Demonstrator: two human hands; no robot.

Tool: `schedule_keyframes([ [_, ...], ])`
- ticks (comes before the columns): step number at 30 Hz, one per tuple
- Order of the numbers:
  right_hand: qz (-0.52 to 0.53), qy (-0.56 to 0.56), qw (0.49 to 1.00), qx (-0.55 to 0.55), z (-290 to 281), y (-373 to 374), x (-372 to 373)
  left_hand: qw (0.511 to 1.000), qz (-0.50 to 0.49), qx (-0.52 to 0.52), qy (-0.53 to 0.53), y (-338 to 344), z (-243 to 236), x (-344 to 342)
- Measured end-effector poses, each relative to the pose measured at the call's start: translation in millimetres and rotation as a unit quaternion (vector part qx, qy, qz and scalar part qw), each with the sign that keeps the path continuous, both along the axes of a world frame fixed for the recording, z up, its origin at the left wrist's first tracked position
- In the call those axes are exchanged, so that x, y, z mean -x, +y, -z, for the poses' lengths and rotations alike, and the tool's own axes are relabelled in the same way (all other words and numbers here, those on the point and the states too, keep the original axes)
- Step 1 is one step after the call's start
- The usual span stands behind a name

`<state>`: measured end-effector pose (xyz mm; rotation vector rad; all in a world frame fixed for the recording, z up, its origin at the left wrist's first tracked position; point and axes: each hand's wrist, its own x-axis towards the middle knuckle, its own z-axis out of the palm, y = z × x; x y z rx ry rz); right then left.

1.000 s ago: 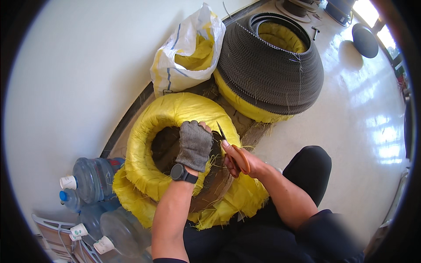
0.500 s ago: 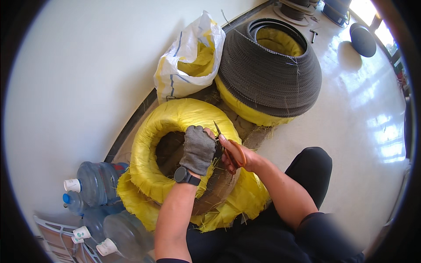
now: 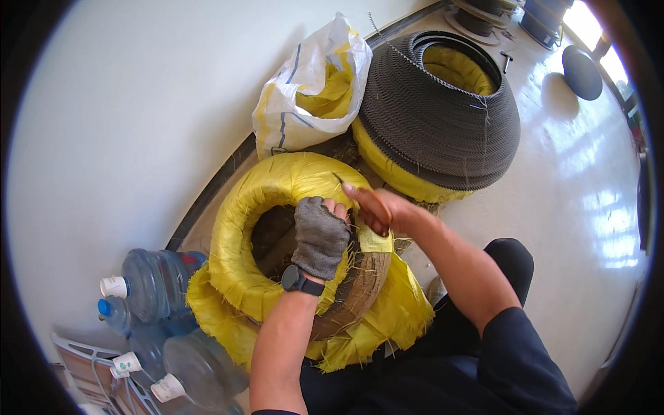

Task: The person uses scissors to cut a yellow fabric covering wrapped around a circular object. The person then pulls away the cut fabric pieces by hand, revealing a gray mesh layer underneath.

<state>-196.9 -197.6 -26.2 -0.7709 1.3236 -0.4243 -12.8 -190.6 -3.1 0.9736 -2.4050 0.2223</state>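
A ring-shaped coil wrapped in yellow woven plastic lies in front of me. Its near right side is cut open, and brown inner wrapping shows there, with frayed strands at the edges. My left hand, in a grey fingerless glove, is closed in a fist at the coil's inner right edge; what its fingers pinch is hidden. Just right of it, my right hand grips scissors with orange handles. Their dark tip points up and left over the yellow wrap. Loose yellow sheeting hangs on the coil's near right.
Behind the coil stand a white sack holding yellow material and a large dark ribbed coil. Large water bottles are at the left by the wall. A T-handled tool lies on the floor at the far right.
My right hand has turned and risen slightly, so the scissors now show edge-on. My left fist stays by the coil's inner edge. More of the brown inner wrapping shows. The whole view has shifted slightly.
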Motion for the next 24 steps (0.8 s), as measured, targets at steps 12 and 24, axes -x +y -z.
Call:
schedule_keyframes([
  [12,-0.169,0.064,0.982,0.045,-34,-34,40,0.96,-0.212,-0.098,-0.154,-29,-6,21],
  [24,-0.262,-0.111,0.959,0.0,-8,3,76,0.987,-0.136,-0.06,-0.064,-44,3,7],
])
